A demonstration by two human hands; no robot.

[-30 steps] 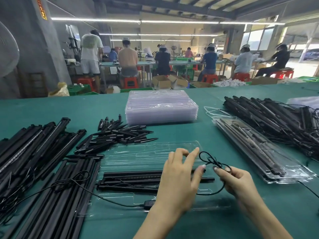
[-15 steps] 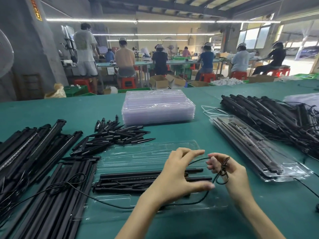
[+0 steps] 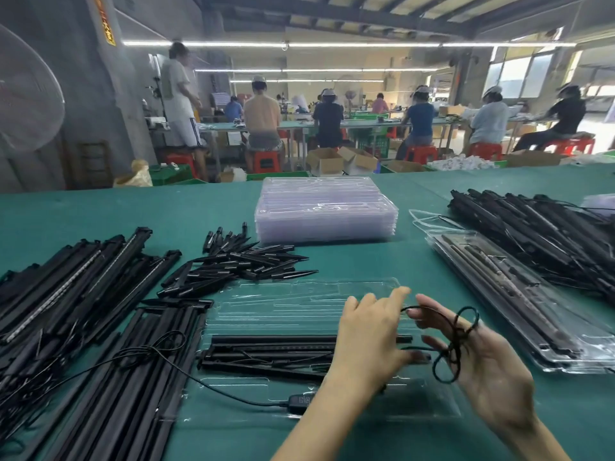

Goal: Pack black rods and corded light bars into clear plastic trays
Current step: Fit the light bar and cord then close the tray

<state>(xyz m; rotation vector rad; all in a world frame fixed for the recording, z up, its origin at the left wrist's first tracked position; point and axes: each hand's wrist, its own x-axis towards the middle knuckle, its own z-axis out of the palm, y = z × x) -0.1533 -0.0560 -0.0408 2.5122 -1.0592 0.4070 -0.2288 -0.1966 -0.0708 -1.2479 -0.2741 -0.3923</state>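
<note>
A clear plastic tray (image 3: pixel 299 304) lies open on the green table in front of me. Black light bars (image 3: pixel 266 354) rest in its near half, their thin cord running left to an inline controller (image 3: pixel 301 400). My left hand (image 3: pixel 366 341) hovers over the bars' right end and pinches the black cord (image 3: pixel 456 344). My right hand (image 3: pixel 489 371) is palm up with its fingers spread, and the cord is looped around them in a small coil.
A stack of clear trays (image 3: pixel 326 207) stands at the back centre. A filled tray (image 3: pixel 519 301) and a heap of corded bars (image 3: pixel 539 234) lie right. Short black rods (image 3: pixel 243 264) and long bars (image 3: pixel 76 294) cover the left. People work at far tables.
My right hand has turned palm up and spread its fingers, with the cord now wound around them. My left hand has drawn the cord across toward the right hand.
</note>
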